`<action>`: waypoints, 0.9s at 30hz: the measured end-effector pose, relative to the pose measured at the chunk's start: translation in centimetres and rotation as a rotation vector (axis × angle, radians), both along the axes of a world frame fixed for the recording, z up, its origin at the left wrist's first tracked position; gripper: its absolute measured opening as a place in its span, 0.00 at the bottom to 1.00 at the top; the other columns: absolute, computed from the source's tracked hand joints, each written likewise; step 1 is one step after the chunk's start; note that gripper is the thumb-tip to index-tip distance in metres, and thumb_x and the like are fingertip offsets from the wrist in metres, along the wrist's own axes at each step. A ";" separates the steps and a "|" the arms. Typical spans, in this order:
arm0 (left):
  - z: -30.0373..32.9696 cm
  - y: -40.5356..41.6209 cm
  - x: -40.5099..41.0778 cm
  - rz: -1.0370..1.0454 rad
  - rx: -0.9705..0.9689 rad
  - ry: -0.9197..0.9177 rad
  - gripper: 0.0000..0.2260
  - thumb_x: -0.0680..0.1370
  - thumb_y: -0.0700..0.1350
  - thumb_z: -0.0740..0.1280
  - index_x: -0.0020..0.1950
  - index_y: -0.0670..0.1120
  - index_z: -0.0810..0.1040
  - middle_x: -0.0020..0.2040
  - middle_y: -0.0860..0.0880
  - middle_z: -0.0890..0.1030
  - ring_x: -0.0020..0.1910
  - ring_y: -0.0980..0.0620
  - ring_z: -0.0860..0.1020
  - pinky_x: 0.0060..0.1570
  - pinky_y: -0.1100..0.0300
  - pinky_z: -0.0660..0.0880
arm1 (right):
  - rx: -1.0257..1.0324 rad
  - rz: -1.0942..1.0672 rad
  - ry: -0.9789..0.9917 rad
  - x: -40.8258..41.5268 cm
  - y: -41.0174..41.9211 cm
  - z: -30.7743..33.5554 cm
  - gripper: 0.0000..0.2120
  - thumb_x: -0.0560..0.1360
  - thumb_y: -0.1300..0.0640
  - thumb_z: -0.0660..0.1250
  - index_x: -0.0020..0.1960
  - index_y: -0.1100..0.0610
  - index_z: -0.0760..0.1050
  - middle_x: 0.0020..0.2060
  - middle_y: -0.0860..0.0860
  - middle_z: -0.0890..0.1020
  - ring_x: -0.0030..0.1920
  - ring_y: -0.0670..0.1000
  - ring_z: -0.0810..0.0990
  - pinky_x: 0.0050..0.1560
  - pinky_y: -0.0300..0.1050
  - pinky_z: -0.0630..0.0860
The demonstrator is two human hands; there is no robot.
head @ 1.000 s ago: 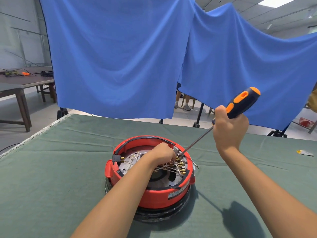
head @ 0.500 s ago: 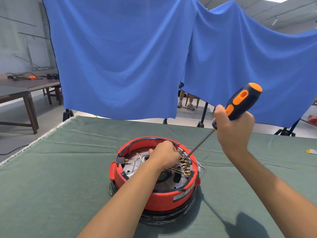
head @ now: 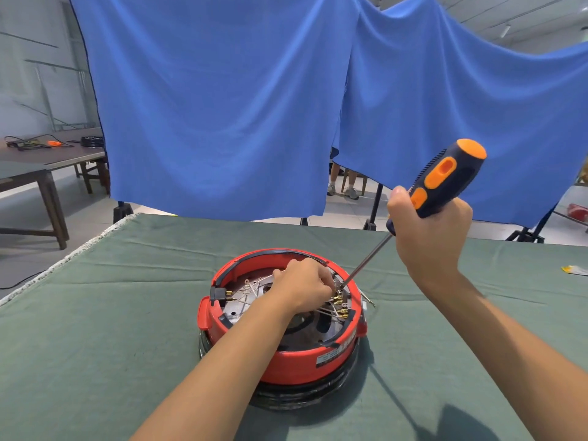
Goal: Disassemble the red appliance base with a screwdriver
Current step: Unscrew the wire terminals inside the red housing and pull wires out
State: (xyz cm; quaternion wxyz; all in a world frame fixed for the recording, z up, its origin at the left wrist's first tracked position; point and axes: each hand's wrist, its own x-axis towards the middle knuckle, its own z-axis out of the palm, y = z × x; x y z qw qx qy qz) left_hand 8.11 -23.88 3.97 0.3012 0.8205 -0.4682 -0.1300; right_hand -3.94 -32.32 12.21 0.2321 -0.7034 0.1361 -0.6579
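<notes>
While my right hand is wrapped tight around the handle of the screwdriver, its shaft slants down and its tip sits at the inner right rim of the red appliance base, among the brass terminals. My left hand is inside the base, fingers curled at that same spot; whether they pinch a wire or only steady something I cannot tell, since the fingertips are hidden behind the hand. The base sits upside down on the green table cover, resting on a black ring.

I judge that I am working a screw loose here. To do it well I should bring the shaft more in line with the screw, press down firmly before turning, and keep my left fingers clear of the tip in case it slips. The thin wires crossing the inside of the base could snag.

Right of the base the cover lies open, enough for my elbow to swing. Left of the base, the table's edge is well away. Beyond the base hangs a blue cloth.
</notes>
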 end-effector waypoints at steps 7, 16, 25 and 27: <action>-0.3 0.0 0.1 -0.053 0.060 0.022 0.09 0.75 0.52 0.67 0.34 0.55 0.77 0.40 0.55 0.78 0.54 0.47 0.73 0.63 0.41 0.62 | -0.022 0.005 -0.011 -0.2 0.5 -0.2 0.15 0.67 0.51 0.63 0.26 0.56 0.63 0.19 0.55 0.67 0.25 0.62 0.71 0.27 0.55 0.73; -0.5 -0.7 0.7 0.049 0.022 0.048 0.07 0.75 0.52 0.70 0.37 0.55 0.79 0.46 0.53 0.81 0.58 0.46 0.72 0.56 0.47 0.62 | 0.005 0.007 -0.018 -0.1 0.5 -0.1 0.15 0.66 0.51 0.62 0.28 0.60 0.65 0.21 0.60 0.70 0.25 0.62 0.71 0.27 0.54 0.72; 0.0 -2.7 1.8 0.222 0.083 0.126 0.04 0.75 0.48 0.69 0.47 0.49 0.82 0.56 0.46 0.80 0.61 0.44 0.71 0.63 0.45 0.63 | -0.017 -0.031 0.013 0.6 0.2 -1.5 0.20 0.68 0.48 0.61 0.26 0.62 0.65 0.21 0.60 0.71 0.27 0.57 0.70 0.28 0.48 0.68; 0.1 -2.9 2.3 0.198 0.093 0.205 0.10 0.74 0.47 0.71 0.52 0.44 0.82 0.56 0.44 0.80 0.61 0.42 0.73 0.65 0.46 0.66 | -0.085 -0.037 0.009 0.6 0.5 -1.6 0.19 0.68 0.50 0.61 0.25 0.61 0.64 0.20 0.58 0.70 0.27 0.55 0.69 0.26 0.47 0.66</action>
